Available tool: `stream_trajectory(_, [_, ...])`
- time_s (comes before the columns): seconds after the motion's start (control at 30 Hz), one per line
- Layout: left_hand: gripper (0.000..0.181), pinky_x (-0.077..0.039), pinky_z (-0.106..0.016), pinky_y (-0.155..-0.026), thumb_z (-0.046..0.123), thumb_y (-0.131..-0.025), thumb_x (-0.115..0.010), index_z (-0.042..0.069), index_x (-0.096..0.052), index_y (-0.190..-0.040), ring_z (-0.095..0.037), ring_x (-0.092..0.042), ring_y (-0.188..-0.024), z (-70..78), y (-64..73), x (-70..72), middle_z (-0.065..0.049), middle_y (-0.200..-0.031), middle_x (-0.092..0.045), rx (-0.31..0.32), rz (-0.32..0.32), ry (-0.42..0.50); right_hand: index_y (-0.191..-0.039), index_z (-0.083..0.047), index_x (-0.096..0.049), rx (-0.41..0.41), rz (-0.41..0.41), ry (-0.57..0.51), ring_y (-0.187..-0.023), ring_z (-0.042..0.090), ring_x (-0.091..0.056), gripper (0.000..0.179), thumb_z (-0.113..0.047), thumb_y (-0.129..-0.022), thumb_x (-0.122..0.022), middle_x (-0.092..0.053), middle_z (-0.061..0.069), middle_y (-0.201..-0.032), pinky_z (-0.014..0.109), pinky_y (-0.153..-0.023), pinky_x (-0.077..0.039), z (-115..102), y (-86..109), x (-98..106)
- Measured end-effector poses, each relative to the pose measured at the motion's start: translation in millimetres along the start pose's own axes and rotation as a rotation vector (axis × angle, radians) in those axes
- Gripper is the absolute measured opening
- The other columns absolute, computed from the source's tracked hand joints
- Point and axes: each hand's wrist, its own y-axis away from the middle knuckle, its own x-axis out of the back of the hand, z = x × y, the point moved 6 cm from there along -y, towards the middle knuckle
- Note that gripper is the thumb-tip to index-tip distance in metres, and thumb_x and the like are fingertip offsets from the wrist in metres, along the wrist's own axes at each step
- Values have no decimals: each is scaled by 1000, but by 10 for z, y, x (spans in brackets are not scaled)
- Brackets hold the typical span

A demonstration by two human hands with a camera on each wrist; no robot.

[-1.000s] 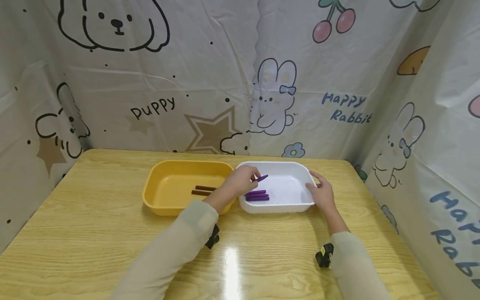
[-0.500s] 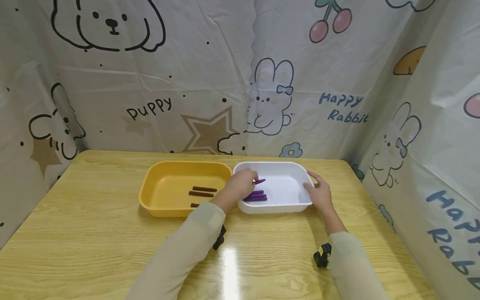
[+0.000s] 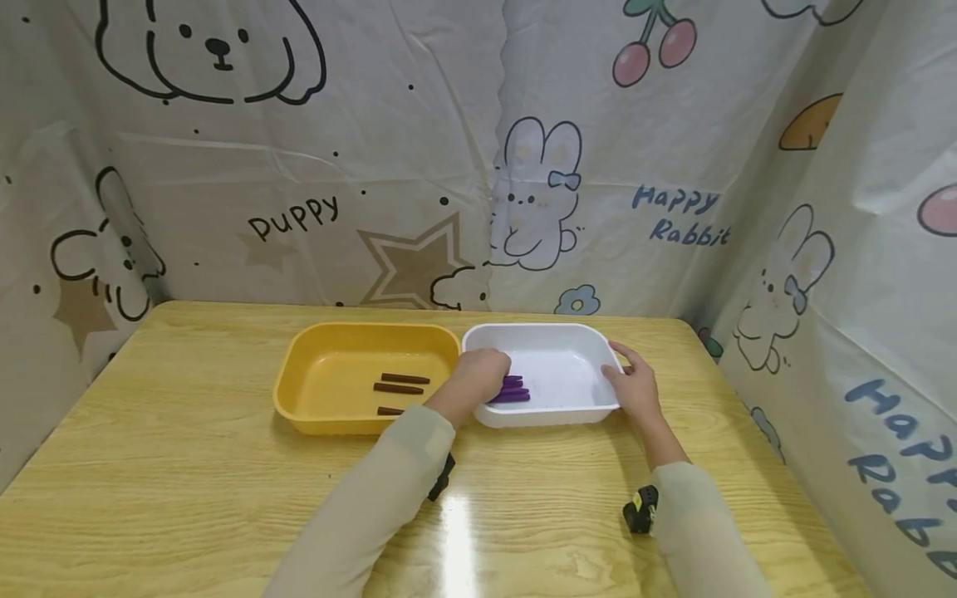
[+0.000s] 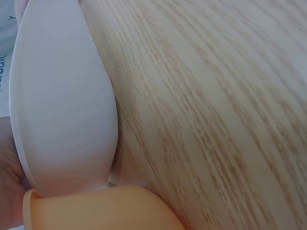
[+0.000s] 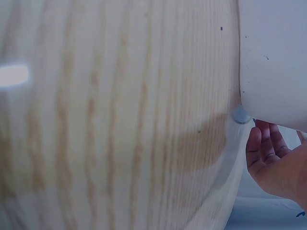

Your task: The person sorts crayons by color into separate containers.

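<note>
My left hand (image 3: 478, 378) is down inside the left end of the white tray (image 3: 568, 415). Its fingers are curled and mostly hidden, by the look of it around a slim purple crayon-like stick (image 3: 514, 378) whose end pokes out. Several other purple sticks (image 3: 512, 398) lie on the tray floor just below. At the tray's right end my right hand (image 3: 637, 384) grips the rim, thumb inside and fingers along the outer wall. In the left wrist view only the edge of my left hand (image 4: 7, 179) shows, beside the white wall (image 4: 67, 105).
A yellow tray (image 3: 306, 419) stands against the white one on the left, with brown sticks (image 3: 399, 389) lying in it. Both trays stand on a wood-grain table (image 3: 187, 465). A printed curtain (image 3: 404, 100) hangs behind and at the sides.
My left hand has lowered into the white tray, bringing the purple stick down close beside the others. My right hand keeps its grip on the rim. The head view has shifted slightly.
</note>
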Motion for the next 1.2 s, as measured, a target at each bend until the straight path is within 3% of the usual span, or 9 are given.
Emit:
stream_trajectory(0.43, [16,-49,-31,-82,13,-95,-50,16,-65,-91,-14,-54,-79,0,-11,-25,1,-88,-65,-13,5,24,-144,-20,-37,13,5,10,-116,35,-51,50,-17,-96,-50,-44,22,-135,45,-93,-50,-29,26,-6])
stream_trajectory(0.63, [17,-49,-33,-88,19,-93,-56,15,-66,-105,-15,-58,-92,-12,-8,3,0,-104,-67,-38,31,97,-145,-21,-36,8,-3,13,-116,35,-51,50,-17,-97,-48,-43,22,-136,45,-93,-50,-40,35,4])
stream_trajectory(0.8, [25,-48,-33,-92,24,-92,-58,14,-64,-115,-17,-58,-97,-29,26,86,-3,-110,-65,-73,39,199,-144,-21,-37,13,3,15,-113,35,-53,50,-17,-96,-49,-46,23,-133,44,-91,-51,-47,36,8])
stream_trajectory(1.2, [28,-48,-35,-93,21,-92,-59,9,-63,-117,-21,-59,-101,-98,205,379,-6,-108,-66,-130,92,230,-144,-20,-37,27,2,26,-116,36,-51,50,-17,-95,-49,-42,23,-138,46,-93,-50,-22,15,8])
